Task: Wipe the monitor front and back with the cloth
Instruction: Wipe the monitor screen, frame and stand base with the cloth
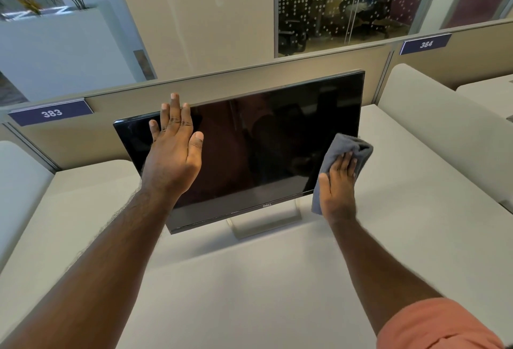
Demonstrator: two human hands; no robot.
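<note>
both arms are stretched forward; the left hand (pixel 173 154) is held flat with fingers (pixel 174 111) straight, the right hand (pixel 337 186) is spread open too.

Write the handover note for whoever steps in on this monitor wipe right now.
Left hand: open, fingers straight, raised at the upper left part of the monitor; whether it touches the glass cannot be told.
Right hand: flat on the grey cloth, pressing it at the monitor's right edge, low on that side.
Monitor: upright on its stand on the white desk, screen facing the person, dark.
Done: cannot tell how much of the front is wiped.
Left: finish the front as needed, then wipe the back, which is not in view.
</note>
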